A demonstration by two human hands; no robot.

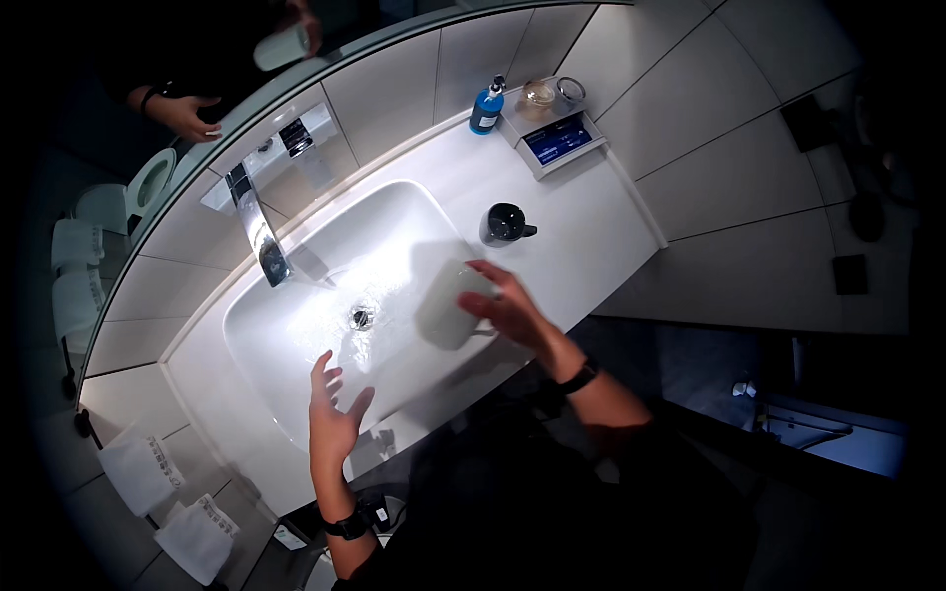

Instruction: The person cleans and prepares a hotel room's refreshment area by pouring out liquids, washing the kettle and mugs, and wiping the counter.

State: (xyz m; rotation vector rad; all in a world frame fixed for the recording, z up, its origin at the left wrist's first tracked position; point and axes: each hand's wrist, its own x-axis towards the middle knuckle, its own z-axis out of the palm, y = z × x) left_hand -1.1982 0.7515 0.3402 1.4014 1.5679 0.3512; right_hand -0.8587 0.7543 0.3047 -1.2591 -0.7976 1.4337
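Over the right side of the white washbasin (255, 354), my right hand (510, 306) grips a pale cup (447, 306), which is tilted and blurred by motion. A thin curved part by its lower end looks like a handle, though the blur hides detail. My left hand (334, 425) hovers above the basin's front rim, fingers apart and holding nothing. Water glistens around the metal drain (361, 318). Above the basin reaches a flat chrome faucet (259, 229). A black mug (507, 224) stands upright on the counter, its handle pointing right.
A blue pump bottle (486, 111) stands at the back wall beside a white organizer (543, 170) holding blue packets (558, 140), with glasses (537, 96) on top. A mirror (199, 159) runs along the back. White towels (140, 473) hang at left.
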